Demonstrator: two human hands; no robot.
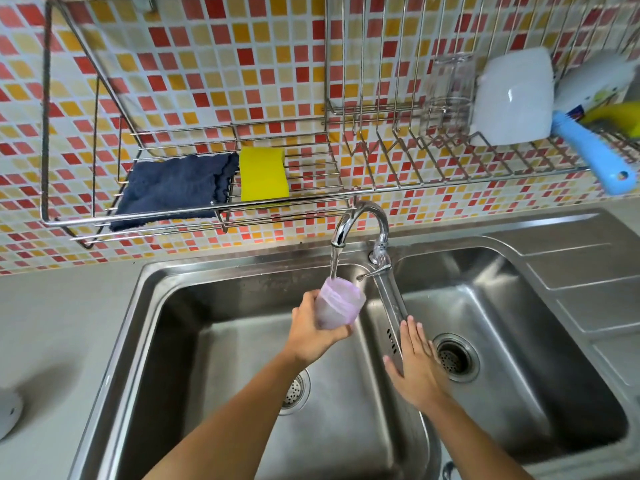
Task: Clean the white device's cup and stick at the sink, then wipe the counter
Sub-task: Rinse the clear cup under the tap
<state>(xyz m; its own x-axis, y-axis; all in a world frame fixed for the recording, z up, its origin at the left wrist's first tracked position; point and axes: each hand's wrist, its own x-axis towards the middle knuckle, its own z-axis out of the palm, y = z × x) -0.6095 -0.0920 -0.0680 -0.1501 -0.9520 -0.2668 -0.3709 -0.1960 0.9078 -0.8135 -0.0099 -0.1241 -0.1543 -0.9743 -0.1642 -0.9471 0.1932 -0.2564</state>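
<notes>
**Cup held under running tap at double sink**

A person's left hand (pixel 313 327) grips a translucent, lilac-tinted cup (pixel 341 303) above the left basin of a stainless steel sink (pixel 194 306). Its fingers are curled around the cup's side. The cup tilts away from the camera, with its open mouth directly beneath the chrome tap (pixel 360 223). A stream of water (pixel 334 263) falls into it.

The right hand (pixel 415 362) lies flat over the divider between the two basins, just beside the right-hand drain (pixel 455 356). Its fingers are straight, slightly apart and holding nothing. Whether the palm touches the metal cannot be told.

On the tiled wall behind, a wire rack (pixel 194 216) carries a dark blue cloth (pixel 173 188) and, touching its right edge, a yellow sponge (pixel 264 174). A second rack further right holds a clear glass (pixel 450 88), a white container (pixel 512 95) and a blue-handled brush (pixel 588 150).

The grey bench (pixel 52 323) runs along the left of the sink. Part of a white rounded object (pixel 8 414) sits on it at the edge of the frame.
</notes>
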